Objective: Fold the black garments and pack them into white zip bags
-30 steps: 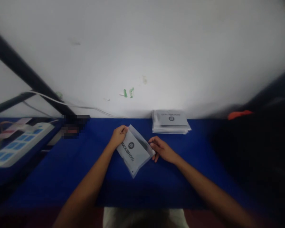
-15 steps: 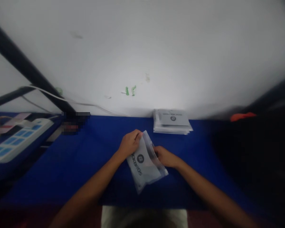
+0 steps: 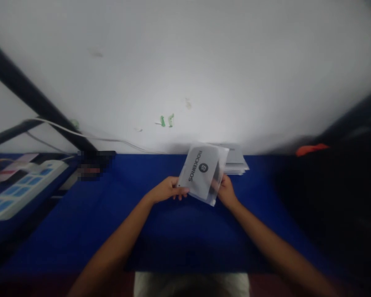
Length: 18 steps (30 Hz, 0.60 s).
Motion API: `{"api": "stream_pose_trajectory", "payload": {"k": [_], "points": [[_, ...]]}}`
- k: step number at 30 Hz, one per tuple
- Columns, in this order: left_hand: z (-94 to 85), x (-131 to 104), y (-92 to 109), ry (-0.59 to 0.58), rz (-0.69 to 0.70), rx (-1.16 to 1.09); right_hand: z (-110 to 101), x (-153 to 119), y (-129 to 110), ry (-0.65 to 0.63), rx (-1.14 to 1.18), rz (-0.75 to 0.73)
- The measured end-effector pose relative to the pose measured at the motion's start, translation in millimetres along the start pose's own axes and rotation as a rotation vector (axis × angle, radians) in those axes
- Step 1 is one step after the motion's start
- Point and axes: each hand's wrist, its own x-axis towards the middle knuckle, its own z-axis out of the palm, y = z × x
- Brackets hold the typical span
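Note:
A frosted plastic bag (image 3: 198, 171) with dark ROCKBROS print and a round logo is held up, tilted, over the blue table. My left hand (image 3: 170, 189) pinches its lower left corner, thumb on the front. At the bag's right edge, my right hand (image 3: 225, 189) grips it, with some fingers behind or inside the clear plastic; which of the two cannot be made out. Behind the bag, partly covered by it, lies a stack of similar bags (image 3: 236, 159) against the wall.
A white power strip (image 3: 34, 183) with blue sockets lies on the left of the blue table (image 3: 142, 169). A white cable (image 3: 111, 139) runs along the wall (image 3: 235, 82). An orange object (image 3: 312, 149) rests at the right, by a large dark shape.
The bag has been turned and raised toward the stack, now covering part of it. My left hand has shifted to another corner, and my right hand has moved a little right and up.

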Motion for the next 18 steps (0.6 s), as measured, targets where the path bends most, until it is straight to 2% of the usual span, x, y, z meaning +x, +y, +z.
{"api": "stream_pose_trajectory", "payload": {"k": [1, 2, 5, 7, 9, 10, 12, 16, 18], "points": [[-1.2, -2, 1, -0.028, -0.019, -0.018, 0, 1, 0, 0.014, 0.02, 0.013], [-3.7, -3, 1, 0.006, -0.024, -0.055, 0, 1, 0, 0.025, 0.048, 0.025], [-19.4, -3, -1, 0.298, -0.002, -0.255, -1, 0, -3, 0.04, 0.145, 0.078], [-32.7, -1, -4, 0.505, 0.025, -0.377, -1, -2, -6, 0.006, 0.187, 0.135], [-43.1, 2, -8, 0.639, 0.067, -0.446, 1, -5, -9, -0.072, 0.201, 0.174], [-46.3, 3, -10, 0.666, 0.079, -0.463, 2, -6, -10, -0.12, 0.197, 0.177], [-48.4, 4, -12, 0.639, 0.059, -0.481, 5, -9, -11, -0.209, 0.168, 0.159], [-46.1, 0, -12, 0.387, -0.06, -0.377, 7, -11, -13, -0.293, 0.099, 0.119], [-48.5, -2, -13, 0.391, -0.064, -0.272, 6, -10, -14, -0.33, 0.082, 0.129]]}}
